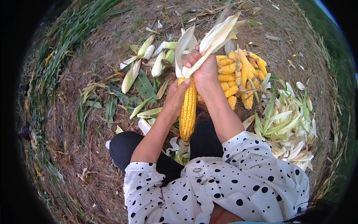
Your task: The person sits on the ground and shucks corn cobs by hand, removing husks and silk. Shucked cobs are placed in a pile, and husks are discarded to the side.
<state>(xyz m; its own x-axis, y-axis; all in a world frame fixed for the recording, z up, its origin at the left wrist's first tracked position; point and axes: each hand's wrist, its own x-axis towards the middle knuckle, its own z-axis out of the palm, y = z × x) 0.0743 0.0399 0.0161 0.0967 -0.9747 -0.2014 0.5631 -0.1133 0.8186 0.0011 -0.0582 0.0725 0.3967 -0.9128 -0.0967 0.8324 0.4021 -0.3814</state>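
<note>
A bare yellow ear of corn (188,112) hangs tip-down between my forearms, its kernels fully exposed. My left hand (178,91) grips it near the base, thumb across the kernels. Pale dry husk leaves (219,35) are peeled back from the base and point up and away from me. My right hand (203,65) is closed around these leaves just above the ear. One wide husk leaf (184,46) stands apart to the left of that fist. The husk still joins the ear at its base, as far as I can see.
Husked yellow ears (240,72) are heaped beyond my right forearm. Unhusked ears (159,63) lie to the far left, among green corn leaves (145,85). A pile of stripped husks (291,123) spreads at the right. Cut green stalks (75,33) line the left edge of the straw-covered ground.
</note>
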